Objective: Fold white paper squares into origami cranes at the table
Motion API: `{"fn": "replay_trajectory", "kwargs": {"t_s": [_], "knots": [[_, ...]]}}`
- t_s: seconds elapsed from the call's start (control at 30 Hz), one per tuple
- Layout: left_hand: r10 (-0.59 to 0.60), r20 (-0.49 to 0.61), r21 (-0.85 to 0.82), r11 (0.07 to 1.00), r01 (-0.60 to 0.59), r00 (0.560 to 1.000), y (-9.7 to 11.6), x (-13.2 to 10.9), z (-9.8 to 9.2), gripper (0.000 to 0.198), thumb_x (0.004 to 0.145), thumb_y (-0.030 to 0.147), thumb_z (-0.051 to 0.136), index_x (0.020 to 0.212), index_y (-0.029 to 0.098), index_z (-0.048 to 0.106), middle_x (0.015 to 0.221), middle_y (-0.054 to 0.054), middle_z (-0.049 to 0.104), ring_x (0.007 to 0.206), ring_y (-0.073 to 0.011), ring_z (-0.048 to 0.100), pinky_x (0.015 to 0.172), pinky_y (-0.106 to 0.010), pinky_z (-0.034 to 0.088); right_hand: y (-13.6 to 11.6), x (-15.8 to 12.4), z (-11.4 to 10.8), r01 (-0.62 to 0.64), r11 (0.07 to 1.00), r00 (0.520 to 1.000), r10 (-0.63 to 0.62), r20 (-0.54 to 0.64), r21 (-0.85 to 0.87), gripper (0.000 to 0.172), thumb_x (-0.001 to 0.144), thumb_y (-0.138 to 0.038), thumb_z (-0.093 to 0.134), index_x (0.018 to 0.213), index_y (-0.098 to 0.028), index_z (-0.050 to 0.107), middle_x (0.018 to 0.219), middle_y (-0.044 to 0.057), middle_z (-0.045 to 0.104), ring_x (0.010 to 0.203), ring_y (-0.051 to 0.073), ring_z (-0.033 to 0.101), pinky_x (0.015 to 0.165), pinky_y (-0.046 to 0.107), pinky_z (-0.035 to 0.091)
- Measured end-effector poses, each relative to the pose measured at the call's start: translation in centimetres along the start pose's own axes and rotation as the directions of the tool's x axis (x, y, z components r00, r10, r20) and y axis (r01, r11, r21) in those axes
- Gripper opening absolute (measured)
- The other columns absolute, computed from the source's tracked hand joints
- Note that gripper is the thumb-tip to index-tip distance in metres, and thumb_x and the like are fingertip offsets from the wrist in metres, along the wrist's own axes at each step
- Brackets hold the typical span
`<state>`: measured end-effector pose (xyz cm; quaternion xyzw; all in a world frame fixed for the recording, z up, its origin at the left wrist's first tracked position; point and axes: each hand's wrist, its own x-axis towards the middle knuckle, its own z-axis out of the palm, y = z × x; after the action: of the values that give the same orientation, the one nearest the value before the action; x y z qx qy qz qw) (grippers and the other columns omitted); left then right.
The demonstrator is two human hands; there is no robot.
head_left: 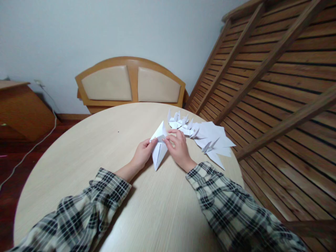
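Observation:
Between my two hands is a piece of folded white paper (159, 154), long and diamond-shaped, with a split running down its lower half. My left hand (144, 151) pinches its left edge near the middle. On the opposite edge, the thumb and fingertips of my right hand (179, 146) are closed on the paper. Just beyond my right hand stand several folded white paper cranes (178, 120), their points sticking up. Another paper crane (208, 147) rests farther right, on loose white sheets (214, 134).
The round wooden table (86, 168) carries everything. Behind it is a headboard (133, 80) with padded panels against the wall. A slatted wooden frame (275, 87) leans close along the right side. At the left are a wooden cabinet (23, 108) and a white cable (34, 150).

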<state>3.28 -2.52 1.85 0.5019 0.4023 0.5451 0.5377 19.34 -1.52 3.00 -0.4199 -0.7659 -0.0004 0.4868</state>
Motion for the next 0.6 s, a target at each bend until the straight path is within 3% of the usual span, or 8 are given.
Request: {"fn": "replay_trajectory", "kwargs": {"t_s": [0.13,0.23,0.27,0.33,0.4,0.47,0.6], "knots": [[0.033,-0.057,0.038,0.999,-0.031,0.998,-0.2,0.1,-0.2,0.041,0.075,0.055,0.065,0.071,0.014,0.063,0.062,0.001,0.056,0.055,-0.0114,0.044,0.05,-0.024,0.033,-0.4,0.0,0.5,-0.08,0.994,0.996,0.083,-0.028,0.077,0.007,0.089,-0.029,0.058,0.091,-0.023,0.059,0.106,0.006,0.057,0.107,0.021,0.052,0.096,0.042,0.041],[0.042,-0.087,0.043,0.998,-0.039,0.995,-0.4,0.4,-0.5,0.042,0.075,0.055,0.064,0.071,0.014,0.062,0.061,0.0,0.056,0.054,-0.0114,0.044,0.049,-0.024,0.033,0.1,0.6,1.1,-0.182,0.967,0.98,0.194,-0.052,0.177,0.023,0.084,-0.035,0.063,0.101,-0.022,0.053,0.102,0.006,0.057,0.099,0.02,0.053,0.09,0.038,0.043],[0.048,-0.098,0.046,0.998,-0.043,0.994,-0.4,0.5,-0.6,0.042,0.075,0.055,0.064,0.071,0.014,0.062,0.061,0.0,0.056,0.053,-0.0115,0.044,0.049,-0.024,0.033,0.3,0.9,1.3,-0.216,0.95,0.974,0.227,-0.021,0.226,0.025,0.083,-0.037,0.063,0.099,-0.021,0.053,0.099,0.005,0.057,0.092,0.019,0.054,0.085,0.036,0.044],[0.064,-0.122,0.051,0.997,-0.058,0.99,-0.5,0.8,-0.7,0.041,0.076,0.055,0.063,0.072,0.014,0.062,0.062,0.0,0.056,0.054,-0.0117,0.045,0.05,-0.024,0.033,0.9,1.7,1.7,-0.279,0.897,0.958,0.234,0.167,0.342,0.024,0.087,-0.043,0.056,0.082,-0.02,0.054,0.08,0.002,0.056,0.075,0.016,0.052,0.072,0.031,0.043],[0.076,-0.146,0.043,0.997,-0.071,0.986,-0.6,1.0,-0.8,0.041,0.077,0.054,0.062,0.072,0.014,0.062,0.062,0.0,0.056,0.055,-0.012,0.046,0.051,-0.024,0.034,1.4,2.4,2.1,-0.343,0.852,0.916,0.209,0.342,0.397,0.039,0.089,-0.049,0.049,0.063,-0.02,0.046,0.063,-0.001,0.046,0.062,0.013,0.044,0.06,0.028,0.037],[0.071,-0.162,0.025,0.997,-0.068,0.984,-0.7,1.2,-0.9,0.041,0.076,0.054,0.063,0.072,0.013,0.062,0.062,0.0,0.057,0.055,-0.0122,0.046,0.051,-0.024,0.034,1.6,3.0,2.6,-0.388,0.812,0.895,0.221,0.387,0.435,0.045,0.086,-0.054,0.051,0.058,-0.02,0.042,0.058,-0.003,0.04,0.058,0.012,0.039,0.055,0.027,0.032],[0.037,-0.164,-0.004,0.999,-0.039,0.986,-0.9,1.8,-1.4,0.042,0.074,0.055,0.065,0.068,0.013,0.061,0.059,0.0,0.055,0.052,-0.0117,0.044,0.048,-0.024,0.03,1.9,3.3,3.7,-0.428,0.758,0.893,0.27,0.361,0.492,0.043,0.081,-0.055,0.055,0.06,-0.019,0.046,0.059,-0.002,0.041,0.058,0.012,0.039,0.054,0.026,0.032]]}}
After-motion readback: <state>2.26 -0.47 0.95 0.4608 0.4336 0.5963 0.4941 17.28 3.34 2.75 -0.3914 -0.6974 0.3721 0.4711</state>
